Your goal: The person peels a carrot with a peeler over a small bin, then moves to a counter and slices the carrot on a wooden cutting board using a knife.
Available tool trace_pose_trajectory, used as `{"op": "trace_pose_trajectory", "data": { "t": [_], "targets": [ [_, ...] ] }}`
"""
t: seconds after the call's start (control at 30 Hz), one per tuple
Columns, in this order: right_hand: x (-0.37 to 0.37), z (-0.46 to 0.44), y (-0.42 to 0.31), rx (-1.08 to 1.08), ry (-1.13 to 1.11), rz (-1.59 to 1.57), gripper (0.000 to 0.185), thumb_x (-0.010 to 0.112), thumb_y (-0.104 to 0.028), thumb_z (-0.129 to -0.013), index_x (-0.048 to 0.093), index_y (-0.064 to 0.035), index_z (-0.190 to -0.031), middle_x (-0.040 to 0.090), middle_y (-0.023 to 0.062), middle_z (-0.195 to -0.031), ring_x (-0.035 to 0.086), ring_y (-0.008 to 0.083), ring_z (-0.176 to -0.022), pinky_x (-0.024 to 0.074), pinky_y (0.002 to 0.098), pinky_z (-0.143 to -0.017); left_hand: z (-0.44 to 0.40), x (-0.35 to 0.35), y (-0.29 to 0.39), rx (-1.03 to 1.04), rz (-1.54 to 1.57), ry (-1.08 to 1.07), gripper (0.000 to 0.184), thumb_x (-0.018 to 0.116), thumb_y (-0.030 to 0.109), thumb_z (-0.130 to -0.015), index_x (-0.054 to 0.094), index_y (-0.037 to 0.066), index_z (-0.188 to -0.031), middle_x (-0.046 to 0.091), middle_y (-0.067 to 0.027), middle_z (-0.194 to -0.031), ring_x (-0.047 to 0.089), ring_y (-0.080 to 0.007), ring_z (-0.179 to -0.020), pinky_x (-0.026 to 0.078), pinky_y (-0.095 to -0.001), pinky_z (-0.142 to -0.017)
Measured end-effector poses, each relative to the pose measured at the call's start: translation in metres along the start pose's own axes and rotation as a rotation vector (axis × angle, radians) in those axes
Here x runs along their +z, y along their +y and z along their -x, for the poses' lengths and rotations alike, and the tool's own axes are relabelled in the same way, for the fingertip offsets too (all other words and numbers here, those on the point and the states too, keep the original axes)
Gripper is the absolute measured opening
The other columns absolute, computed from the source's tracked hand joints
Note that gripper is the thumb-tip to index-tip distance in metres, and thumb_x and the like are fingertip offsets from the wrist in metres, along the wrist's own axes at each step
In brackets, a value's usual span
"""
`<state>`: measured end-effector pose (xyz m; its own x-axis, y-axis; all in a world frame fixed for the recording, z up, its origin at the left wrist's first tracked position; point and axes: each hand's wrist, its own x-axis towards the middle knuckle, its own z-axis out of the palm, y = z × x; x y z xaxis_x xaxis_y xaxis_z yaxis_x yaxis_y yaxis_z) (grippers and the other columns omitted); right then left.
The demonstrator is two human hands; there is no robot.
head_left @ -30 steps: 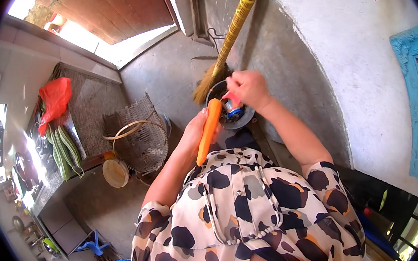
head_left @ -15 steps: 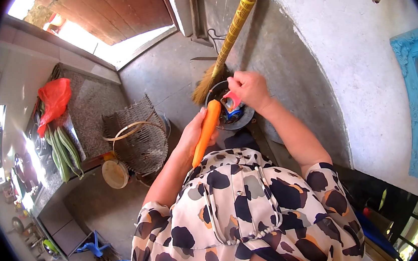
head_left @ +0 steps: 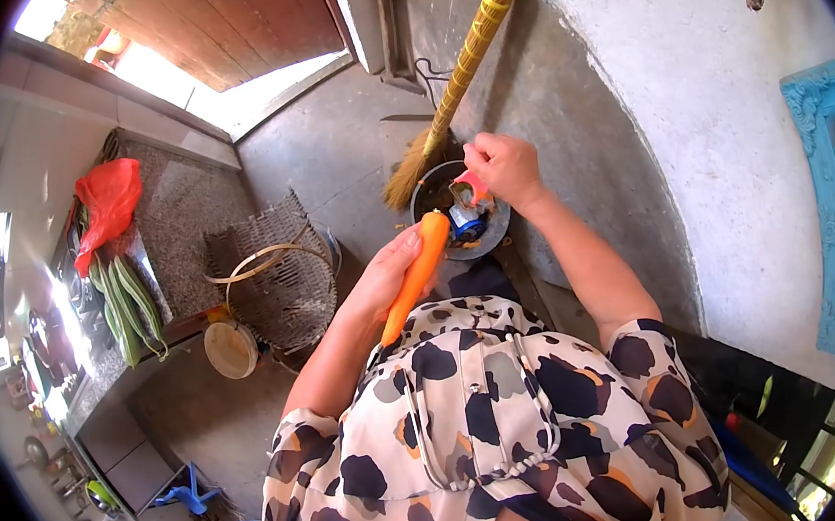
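An orange carrot (head_left: 414,283), smooth and bright along its visible side, lies slanted in my left hand (head_left: 384,272). My fingers wrap it, and its thick end points up toward the bin. To the right, my right hand (head_left: 506,168) is closed around a small pink peeler (head_left: 475,187), whose far part is partly hidden by my fist. The peeler hangs over the bin, apart from the carrot. Beneath both hands stands a round dark bin (head_left: 488,244) with scraps and a blue-and-white wrapper (head_left: 470,228) in it.
A straw broom (head_left: 464,65) leans on the wall behind the bin. On the left stand a woven basket (head_left: 281,299) and a counter (head_left: 184,187) bearing a red plastic bag (head_left: 113,209) and long green gourds (head_left: 129,308). A blue-framed mirror (head_left: 831,321) is at the right.
My right hand and the peeler have shifted a little to the right, farther from the carrot. The carrot and my left hand have dropped slightly toward my body.
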<state>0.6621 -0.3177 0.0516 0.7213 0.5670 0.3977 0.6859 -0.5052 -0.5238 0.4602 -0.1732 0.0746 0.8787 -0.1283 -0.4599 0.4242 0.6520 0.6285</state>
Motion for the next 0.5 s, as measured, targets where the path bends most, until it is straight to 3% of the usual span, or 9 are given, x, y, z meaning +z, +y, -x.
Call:
{"op": "trace_pose_trajectory", "data": {
  "t": [0.07, 0.17, 0.33, 0.4, 0.5],
  "targets": [
    [-0.011, -0.004, -0.007, 0.008, -0.003, -0.044, 0.029, 0.064, -0.021, -0.080, 0.051, -0.0086, -0.058, 0.056, 0.0117, -0.059, 0.057, 0.0332, -0.055, 0.0431, 0.0455, -0.051, -0.003, -0.009, -0.007, 0.023, 0.035, 0.003, 0.054, 0.049, 0.041, -0.099, 0.041, 0.007, -0.140, 0.057, -0.0056, -0.092, 0.053, -0.0152, -0.062, 0.043, -0.0252, -0.053],
    [-0.018, -0.010, -0.024, -0.037, -0.004, -0.173, 0.029, 0.065, -0.021, -0.080, 0.051, -0.0076, -0.059, 0.056, 0.0118, -0.059, 0.056, 0.0336, -0.054, 0.0427, 0.0455, -0.051, -0.008, -0.011, -0.007, 0.031, -0.058, 0.033, 0.057, 0.048, 0.040, -0.099, 0.037, 0.007, -0.144, 0.057, -0.0054, -0.094, 0.053, -0.0147, -0.066, 0.044, -0.0247, -0.059],
    [-0.012, -0.010, -0.032, -0.137, -0.110, -0.200, 0.028, 0.065, -0.020, -0.080, 0.051, -0.0073, -0.059, 0.055, 0.0119, -0.058, 0.057, 0.0332, -0.056, 0.0429, 0.0449, -0.051, -0.010, -0.006, -0.006, 0.096, -0.209, 0.047, 0.055, 0.047, 0.039, -0.100, 0.038, 0.006, -0.144, 0.057, -0.0045, -0.094, 0.053, -0.0135, -0.066, 0.044, -0.0248, -0.060],
    [-0.006, -0.013, -0.014, -0.132, -0.043, -0.103, 0.028, 0.064, -0.021, -0.081, 0.052, -0.0077, -0.059, 0.055, 0.0123, -0.058, 0.056, 0.0334, -0.055, 0.0426, 0.0453, -0.050, -0.006, -0.001, -0.001, 0.122, -0.262, 0.000, 0.055, 0.045, 0.039, -0.101, 0.038, 0.006, -0.144, 0.057, -0.0044, -0.094, 0.053, -0.0129, -0.066, 0.044, -0.0242, -0.060],
    [-0.008, -0.009, -0.003, 0.060, -0.049, -0.136, 0.026, 0.065, -0.020, -0.080, 0.053, -0.0076, -0.060, 0.056, 0.0120, -0.058, 0.057, 0.0325, -0.055, 0.0425, 0.0440, -0.051, -0.001, 0.002, 0.005, 0.141, -0.221, -0.075, 0.055, 0.043, 0.040, -0.102, 0.037, 0.006, -0.145, 0.057, -0.0047, -0.093, 0.052, -0.0123, -0.065, 0.043, -0.0232, -0.059]
  ]
}}
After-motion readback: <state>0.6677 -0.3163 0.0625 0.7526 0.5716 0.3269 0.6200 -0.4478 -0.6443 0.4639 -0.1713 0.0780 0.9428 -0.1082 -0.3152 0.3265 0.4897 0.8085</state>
